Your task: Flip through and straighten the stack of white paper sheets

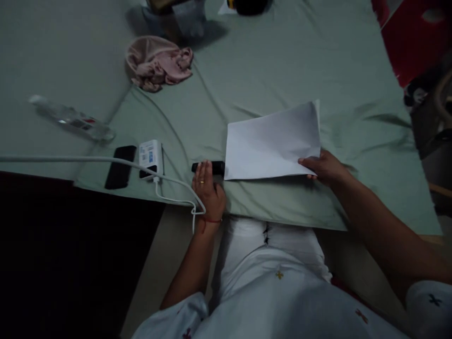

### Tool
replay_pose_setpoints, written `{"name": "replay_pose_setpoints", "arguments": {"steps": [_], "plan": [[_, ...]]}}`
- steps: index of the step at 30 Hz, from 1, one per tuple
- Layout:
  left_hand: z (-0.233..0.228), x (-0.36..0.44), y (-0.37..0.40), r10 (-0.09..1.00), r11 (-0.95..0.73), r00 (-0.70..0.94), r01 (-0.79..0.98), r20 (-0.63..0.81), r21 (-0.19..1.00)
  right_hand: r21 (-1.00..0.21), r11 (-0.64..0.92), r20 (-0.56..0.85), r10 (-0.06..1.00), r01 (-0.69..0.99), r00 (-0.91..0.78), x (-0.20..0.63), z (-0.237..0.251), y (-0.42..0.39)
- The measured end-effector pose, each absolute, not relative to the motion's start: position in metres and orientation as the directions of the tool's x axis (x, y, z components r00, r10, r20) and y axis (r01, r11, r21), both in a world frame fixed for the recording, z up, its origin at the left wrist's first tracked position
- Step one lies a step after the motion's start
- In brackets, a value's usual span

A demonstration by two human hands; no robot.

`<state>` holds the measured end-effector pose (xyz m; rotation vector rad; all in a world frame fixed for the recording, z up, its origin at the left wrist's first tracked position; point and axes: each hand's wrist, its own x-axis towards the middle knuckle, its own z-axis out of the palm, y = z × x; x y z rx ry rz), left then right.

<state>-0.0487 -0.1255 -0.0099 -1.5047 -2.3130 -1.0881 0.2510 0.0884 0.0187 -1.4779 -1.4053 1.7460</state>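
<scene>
A person stands at the edge of a bed covered in a pale green sheet, seen from above. The right hand pinches the lower right corner of a white sheet of paper, thumb on top and fingers underneath; the paper lies near the bed's near edge, its far right corner lifted slightly. The left hand, wearing a ring and a red thread at the wrist, rests with loosely curled fingers on a short black cylinder, which lies flat at 9 o'clock from the paper, its right end touching or slipping under the paper's left edge. At 9 o'clock from the left hand sits a white power bank, and just beside that a black phone. A white cable runs from the left edge across both to the left wrist, crossing the space beside the hand. At 10 o'clock lies a clear plastic bottle on its side. At 11 o'clock, well apart, sits a crumpled pink cloth. Dark objects at 12 o'clock are too blurred to tell.
</scene>
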Motion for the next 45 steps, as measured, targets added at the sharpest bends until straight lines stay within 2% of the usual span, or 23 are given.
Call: {"name": "replay_pose_setpoints", "arguments": {"steps": [7, 12, 15, 21, 23, 25, 28, 31, 34, 38, 41, 45], "plan": [[-0.018, -0.045, -0.126, 0.812, 0.255, -0.456, 0.839, 0.364, 0.481, -0.871, -0.378, -0.470, 0.827, 0.314, -0.307, 0.236, 0.019, 0.085], [-0.020, -0.050, -0.127, 0.861, 0.195, -0.380, 0.862, 0.340, 0.468, -0.922, -0.201, -0.312, 0.892, 0.332, -0.327, 0.233, 0.016, 0.083], [-0.024, -0.051, -0.124, 0.845, 0.183, -0.390, 0.854, 0.366, 0.487, -0.926, -0.148, -0.261, 0.915, 0.347, -0.306, 0.229, 0.019, 0.080], [-0.024, -0.047, -0.128, 0.748, 0.168, -0.442, 0.848, 0.495, 0.503, -0.967, -0.159, -0.217, 0.924, 0.200, -0.315, 0.257, 0.021, 0.079], [-0.017, -0.041, -0.132, 0.691, 0.169, -0.488, 0.827, 0.534, 0.537, -0.965, -0.160, -0.221, 0.923, 0.207, -0.314, 0.282, 0.021, 0.082], [-0.010, -0.029, -0.131, 0.642, 0.145, -0.558, 0.762, 0.526, 0.632, -0.966, -0.151, -0.214, 0.920, 0.208, -0.328, 0.308, 0.019, 0.085], [-0.002, -0.004, -0.117, 0.643, 0.046, -0.668, 0.524, 0.376, 0.851, -0.970, -0.146, -0.196, 0.943, 0.194, -0.269, 0.339, 0.012, 0.088], [-0.003, 0.020, -0.090, 0.749, 0.000, -0.637, 0.277, 0.184, 0.961, -0.977, -0.139, -0.170, 0.968, 0.164, -0.187, 0.352, 0.004, 0.090], [-0.009, 0.038, -0.070, 0.835, 0.013, -0.533, 0.266, 0.136, 0.964, -0.977, -0.101, -0.143, 0.964, 0.186, -0.225, 0.352, -0.001, 0.091], [-0.016, 0.047, -0.065, 0.827, 0.045, -0.533, 0.377, 0.178, 0.925, -0.982, -0.056, -0.104, 0.958, 0.183, -0.267, 0.347, 0.000, 0.091], [-0.018, 0.046, -0.068, 0.840, 0.019, -0.510, 0.367, 0.184, 0.930, -0.990, -0.055, -0.085, 0.965, 0.128, -0.246, 0.346, 0.002, 0.094], [-0.018, 0.044, -0.070, 0.855, -0.028, -0.483, 0.322, 0.189, 0.946, -0.989, -0.119, -0.140, 0.951, 0.093, -0.276, 0.347, -0.001, 0.099]]}}
